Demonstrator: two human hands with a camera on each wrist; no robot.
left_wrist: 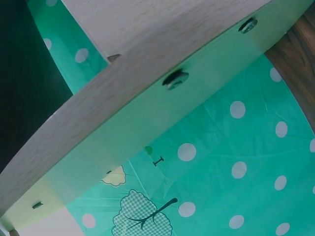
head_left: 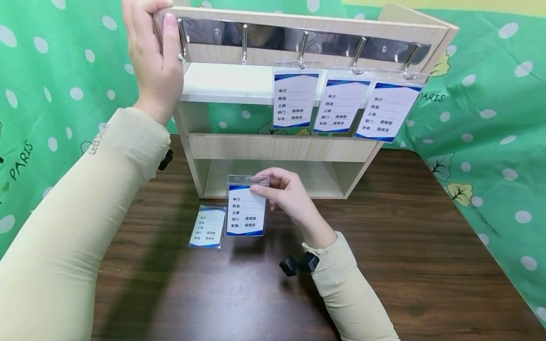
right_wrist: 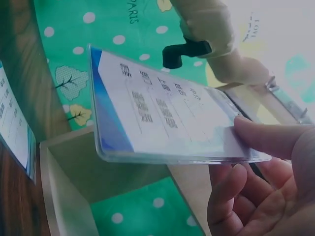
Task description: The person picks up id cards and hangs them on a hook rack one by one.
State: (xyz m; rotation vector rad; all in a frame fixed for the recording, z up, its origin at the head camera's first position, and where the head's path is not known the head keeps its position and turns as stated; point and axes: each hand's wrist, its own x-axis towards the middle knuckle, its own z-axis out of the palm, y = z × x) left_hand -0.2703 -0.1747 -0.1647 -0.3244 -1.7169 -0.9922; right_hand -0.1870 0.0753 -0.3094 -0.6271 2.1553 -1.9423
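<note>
Between thumb and fingers, my right hand [head_left: 283, 192] pinches the top right corner of a badge holder [head_left: 246, 210], a clear plastic sleeve with a white and blue card. The right wrist view shows this badge holder [right_wrist: 152, 108] tilted, raised off the table. A second badge holder [head_left: 207, 227] lies on the table to its left. My left hand [head_left: 155, 61] grips the upper left corner of a wooden shelf rack [head_left: 281, 147], thumb at the front beside the leftmost hook. In the left wrist view only the rack's wooden board [left_wrist: 123, 98] shows; the fingers are out of sight.
A metal hook strip [head_left: 273, 35] runs along the rack's top board. Three badge holders hang from its right-hand hooks, the nearest to the middle being one badge holder [head_left: 296, 99]. The hook [head_left: 244, 45] left of them is bare. A green dotted cloth [head_left: 482, 118] hangs behind the dark wooden table [head_left: 426, 251].
</note>
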